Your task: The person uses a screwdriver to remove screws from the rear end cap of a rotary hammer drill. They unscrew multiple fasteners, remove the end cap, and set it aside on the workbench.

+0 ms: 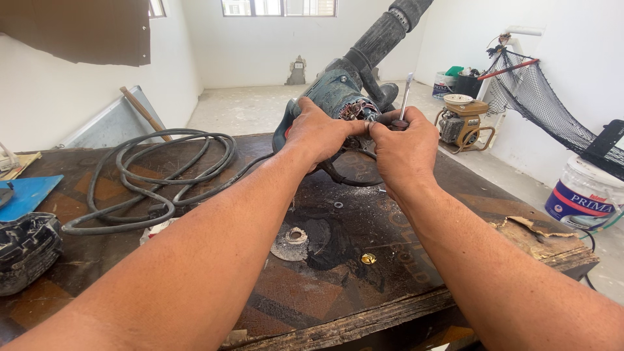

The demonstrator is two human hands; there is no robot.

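I am bracing the opened power tool [338, 97] with my left hand [318, 133]; my right hand [404, 146], gripping a screwdriver [404, 101], is picking at its exposed motor end, needing fine fingertip control next.

makeshift repair workshop in an unfinished room, scarred plywood workbench [364, 286], coiled power cable [162, 169], paint bucket [585, 195]

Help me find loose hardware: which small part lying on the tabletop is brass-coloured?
The small round piece nearest the table's front edge; the grey washer left of it and the tiny ring farther back are both silvery.

Both hands [364, 140] forward, fingers [374, 125] pinched together.
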